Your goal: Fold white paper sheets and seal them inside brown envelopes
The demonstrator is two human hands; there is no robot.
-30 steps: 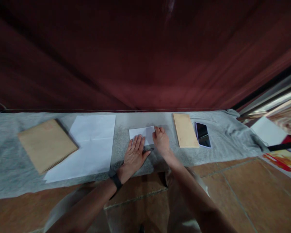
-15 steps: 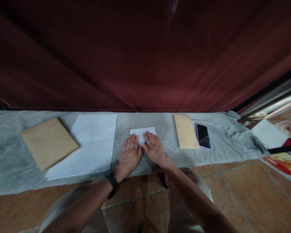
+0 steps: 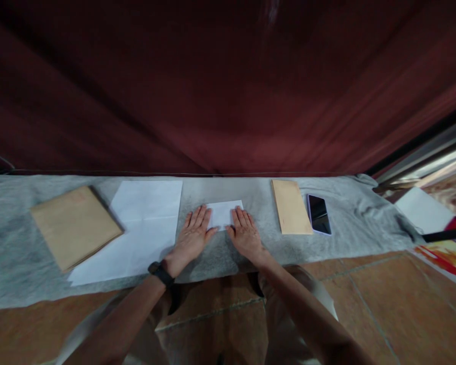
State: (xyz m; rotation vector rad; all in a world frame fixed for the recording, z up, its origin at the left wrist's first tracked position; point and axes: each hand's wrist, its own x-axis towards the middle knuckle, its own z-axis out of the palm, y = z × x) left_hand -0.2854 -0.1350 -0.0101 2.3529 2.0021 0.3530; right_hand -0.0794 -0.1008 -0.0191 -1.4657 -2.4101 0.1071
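A small white piece of folded paper (image 3: 221,215) lies flat on the grey cloth (image 3: 209,187) in front of me. My left hand (image 3: 193,233) rests palm down at its left edge, fingers stretched out and thumb along the near edge. Over its right part lies my right hand (image 3: 246,236), also flat with fingers extended. Neither hand grips anything. A dark watch (image 3: 161,272) is on my left wrist.
To the left, large white sheets (image 3: 152,218) lie partly beneath a stack of brown envelopes (image 3: 78,225). On the right are a smaller tan envelope stack (image 3: 292,208) and a phone (image 3: 319,215). A dark red surface (image 3: 220,101) rises behind the cloth; tiled floor (image 3: 365,299) shows below.
My left hand has slid left across the white paper to its edge, and my right hand has shifted slightly right. More of the paper's middle shows between them.
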